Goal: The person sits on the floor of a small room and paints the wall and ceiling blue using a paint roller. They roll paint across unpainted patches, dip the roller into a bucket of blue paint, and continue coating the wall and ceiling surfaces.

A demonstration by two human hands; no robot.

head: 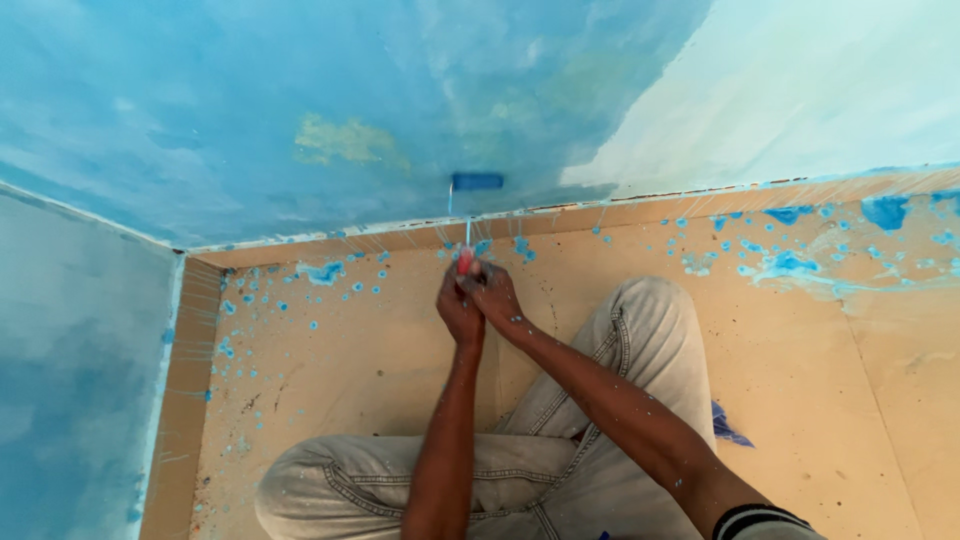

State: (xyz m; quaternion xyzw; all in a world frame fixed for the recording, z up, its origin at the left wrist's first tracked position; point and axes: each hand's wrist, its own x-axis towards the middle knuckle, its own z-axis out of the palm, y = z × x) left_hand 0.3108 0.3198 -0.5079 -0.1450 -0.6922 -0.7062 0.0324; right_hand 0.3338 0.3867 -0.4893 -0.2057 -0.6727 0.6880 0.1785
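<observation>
A small paint roller [476, 182] with a blue sleeve presses against the blue-painted wall [300, 110] just above the floor line. Its thin metal shaft runs down to a red handle [466, 262]. My left hand [457, 308] and my right hand [493, 293] are both wrapped around that handle, side by side. My arms reach forward over my bent knees in light grey jeans [640, 330]. Specks of paint dot my forearms.
The tan floor [380, 350] is spattered with blue paint drops, thickest along the wall base and at the right [790, 265]. A second blue wall [70, 350] meets the first at the left corner. The wall's right part [800, 90] is paler. A blue scrap [728, 428] lies by my right knee.
</observation>
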